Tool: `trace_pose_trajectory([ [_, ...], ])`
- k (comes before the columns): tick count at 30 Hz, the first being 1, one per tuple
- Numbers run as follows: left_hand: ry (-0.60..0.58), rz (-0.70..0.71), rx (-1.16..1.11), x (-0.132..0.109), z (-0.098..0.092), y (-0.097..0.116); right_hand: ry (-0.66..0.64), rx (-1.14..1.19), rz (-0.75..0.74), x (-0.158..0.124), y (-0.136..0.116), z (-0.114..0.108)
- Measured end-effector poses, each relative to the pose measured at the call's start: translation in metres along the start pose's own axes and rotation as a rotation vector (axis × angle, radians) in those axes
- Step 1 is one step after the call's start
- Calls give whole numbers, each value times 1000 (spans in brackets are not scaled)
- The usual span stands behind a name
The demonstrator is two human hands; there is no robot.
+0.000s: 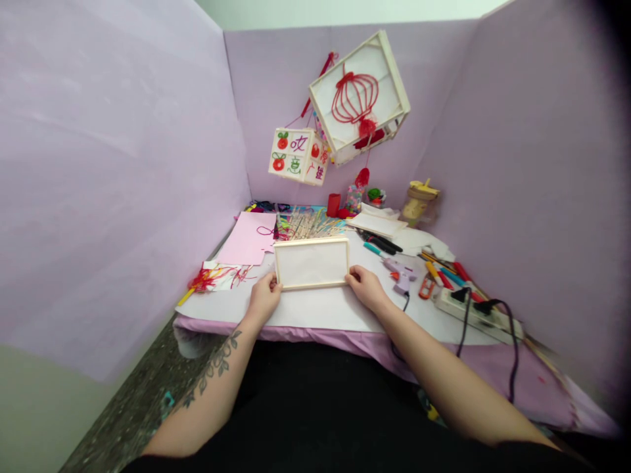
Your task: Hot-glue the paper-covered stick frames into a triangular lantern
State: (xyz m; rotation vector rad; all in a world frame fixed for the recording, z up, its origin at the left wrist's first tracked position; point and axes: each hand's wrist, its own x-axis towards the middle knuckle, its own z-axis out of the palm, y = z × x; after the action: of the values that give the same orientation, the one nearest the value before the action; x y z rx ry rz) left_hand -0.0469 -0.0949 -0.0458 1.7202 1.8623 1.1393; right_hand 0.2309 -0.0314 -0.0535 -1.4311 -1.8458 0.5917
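Both my hands hold a rectangular wooden-stick frame (pixel 311 264) with a white paper panel, raised at the front of the white-covered table (pixel 325 314). My left hand (pixel 267 294) grips its lower left corner with curled fingers. At the lower right corner, my right hand (pixel 363 285) pinches the edge between thumb and fingers. Behind the frame lie many thin wooden sticks (pixel 315 225). A lilac glue gun (pixel 401 272) rests just right of my right hand. Pink paper (pixel 249 238) lies beyond my left hand.
Two stick-and-paper lanterns (pixel 359 98) hang at the back. On the right lie a power strip (pixel 478 314) with black cords, markers (pixel 451 274) and pliers (pixel 382 242). A drink cup (pixel 418 202) stands behind them. Red strings (pixel 210 278) lie at left. Lilac walls (pixel 345 49) enclose the table.
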Motion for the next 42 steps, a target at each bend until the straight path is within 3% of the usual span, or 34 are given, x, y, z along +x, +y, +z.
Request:
trace_pose_trajectory([
  [17, 8, -16, -10, -2, -1, 4, 7, 25, -6, -1, 0, 0],
  [28, 30, -41, -251, 2, 2, -12, 31, 185, 22, 3, 11, 0],
  [32, 117, -59, -359, 3, 1, -18, 126, 285, 15, 3, 11, -1],
  [36, 190, -73, -411, -1, -2, -20, 299, 374, -26, 0, 6, -6],
  [39, 216, -91, -435, -4, -5, -19, 435, 459, -42, -3, 4, -13],
  [42, 225, -97, -448, -6, -6, -17, 483, 543, -41, -5, -1, -22],
])
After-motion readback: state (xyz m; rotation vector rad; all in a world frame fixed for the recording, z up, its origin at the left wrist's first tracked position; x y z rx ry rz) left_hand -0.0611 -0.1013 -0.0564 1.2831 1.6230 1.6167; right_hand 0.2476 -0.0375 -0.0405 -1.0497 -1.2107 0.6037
